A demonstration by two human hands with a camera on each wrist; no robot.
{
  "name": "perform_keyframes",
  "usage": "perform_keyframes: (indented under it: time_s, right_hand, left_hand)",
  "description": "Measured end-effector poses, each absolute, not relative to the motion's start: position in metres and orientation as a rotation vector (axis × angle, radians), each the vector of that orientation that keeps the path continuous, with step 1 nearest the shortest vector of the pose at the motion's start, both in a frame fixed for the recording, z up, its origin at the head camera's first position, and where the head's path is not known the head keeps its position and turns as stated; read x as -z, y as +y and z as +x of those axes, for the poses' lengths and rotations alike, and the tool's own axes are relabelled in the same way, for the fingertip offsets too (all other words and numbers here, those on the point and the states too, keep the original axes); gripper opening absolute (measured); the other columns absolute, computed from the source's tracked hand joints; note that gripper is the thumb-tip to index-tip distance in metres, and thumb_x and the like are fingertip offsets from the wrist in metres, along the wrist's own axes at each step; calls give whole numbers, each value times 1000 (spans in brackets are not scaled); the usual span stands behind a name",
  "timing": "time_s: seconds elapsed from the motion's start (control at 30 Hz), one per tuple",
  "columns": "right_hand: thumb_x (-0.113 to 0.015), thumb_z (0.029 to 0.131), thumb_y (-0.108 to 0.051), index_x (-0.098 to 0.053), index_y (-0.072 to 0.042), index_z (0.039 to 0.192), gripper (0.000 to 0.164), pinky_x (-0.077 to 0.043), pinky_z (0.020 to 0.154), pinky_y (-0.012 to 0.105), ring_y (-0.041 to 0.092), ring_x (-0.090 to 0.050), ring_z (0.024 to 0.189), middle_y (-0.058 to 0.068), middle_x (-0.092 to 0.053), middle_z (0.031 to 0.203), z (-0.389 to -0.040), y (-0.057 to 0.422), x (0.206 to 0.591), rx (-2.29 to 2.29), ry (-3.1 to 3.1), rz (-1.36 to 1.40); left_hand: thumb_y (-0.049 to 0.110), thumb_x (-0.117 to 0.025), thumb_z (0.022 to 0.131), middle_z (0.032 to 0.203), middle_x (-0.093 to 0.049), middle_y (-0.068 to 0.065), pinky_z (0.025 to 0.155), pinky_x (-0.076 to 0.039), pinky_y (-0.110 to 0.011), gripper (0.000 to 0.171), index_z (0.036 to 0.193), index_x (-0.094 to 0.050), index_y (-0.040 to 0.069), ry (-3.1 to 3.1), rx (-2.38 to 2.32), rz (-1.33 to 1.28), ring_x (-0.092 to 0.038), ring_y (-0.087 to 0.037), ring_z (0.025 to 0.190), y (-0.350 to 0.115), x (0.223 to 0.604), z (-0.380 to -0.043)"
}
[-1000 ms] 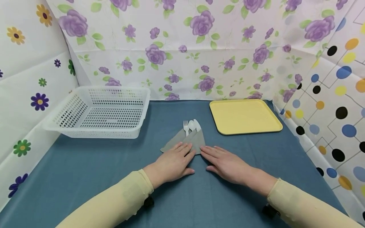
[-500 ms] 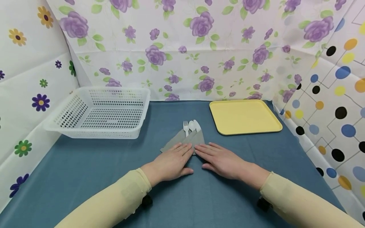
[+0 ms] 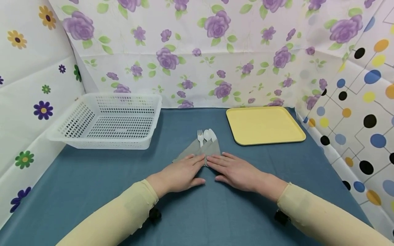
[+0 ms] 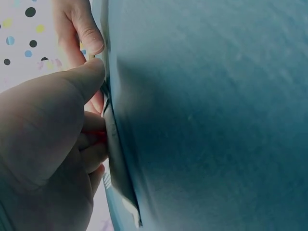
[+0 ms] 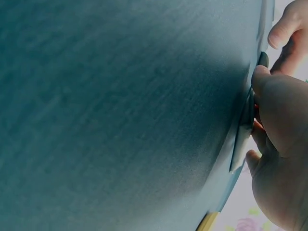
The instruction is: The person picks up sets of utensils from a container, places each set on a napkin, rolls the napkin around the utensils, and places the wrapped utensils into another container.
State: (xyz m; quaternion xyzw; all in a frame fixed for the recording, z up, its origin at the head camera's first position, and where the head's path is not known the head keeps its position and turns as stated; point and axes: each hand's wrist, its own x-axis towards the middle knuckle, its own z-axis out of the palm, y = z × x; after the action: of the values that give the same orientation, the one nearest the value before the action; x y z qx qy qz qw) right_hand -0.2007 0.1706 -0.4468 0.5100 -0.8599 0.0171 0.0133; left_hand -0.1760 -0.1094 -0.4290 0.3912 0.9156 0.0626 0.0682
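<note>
A folded grey napkin (image 3: 192,149) lies mid-table, its flaps crossing at the front. From its top stick out a white fork (image 3: 200,136), a white spoon (image 3: 207,135) and a white knife (image 3: 212,134). My left hand (image 3: 181,172) rests with straight fingers on the napkin's lower left part. On the lower right part, my right hand (image 3: 235,170) lies flat, its fingertips close to the left ones. In the left wrist view the napkin (image 4: 118,163) shows as a thin layer under the fingers. The handles of the cutlery are hidden inside it.
A white perforated plastic basket (image 3: 107,143) stands at the back left. At the back right lies a yellow tray (image 3: 264,126). A blue cloth (image 3: 197,218) covers the table, with patterned sheets hanging behind and at both sides.
My right hand has slid left from the napkin's right edge onto its lower part. My left hand has shifted slightly left. Napkin and cutlery look the same.
</note>
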Motion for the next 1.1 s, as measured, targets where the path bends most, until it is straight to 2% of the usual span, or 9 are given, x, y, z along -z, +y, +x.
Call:
perform_keyframes:
  time_s: [0.2, 0.67, 1.1]
  right_hand:
    - [-57, 117, -44, -43, -11, 171, 65, -26, 135, 52, 24, -34, 164, 6, -38, 177, -203, 169, 445, -27, -2703, 1597]
    - [-56, 117, -47, -40, -13, 172, 67, -24, 135, 52, 22, -32, 164, 4, -34, 179, -207, 170, 443, -23, -2705, 1618]
    - [-59, 116, -42, -47, -10, 168, 62, -31, 133, 53, 26, -42, 160, 8, -44, 174, -206, 167, 446, -25, -2622, 1612]
  left_hand:
    - [49, -62, 113, 172, -43, -21, 135, -26, -50, 72, 163, -50, -2, 2766, -136, 1165, -40, -32, 160, -112, 428, -176]
    - [51, -65, 111, 166, -51, -19, 133, -30, -51, 73, 161, -53, -1, 2789, 45, 1213, -46, -30, 156, -114, 425, -179]
    - [53, -63, 111, 165, -52, -18, 133, -30, -51, 73, 160, -54, 0, 2791, 51, 1202, -48, -30, 155, -115, 423, -180]
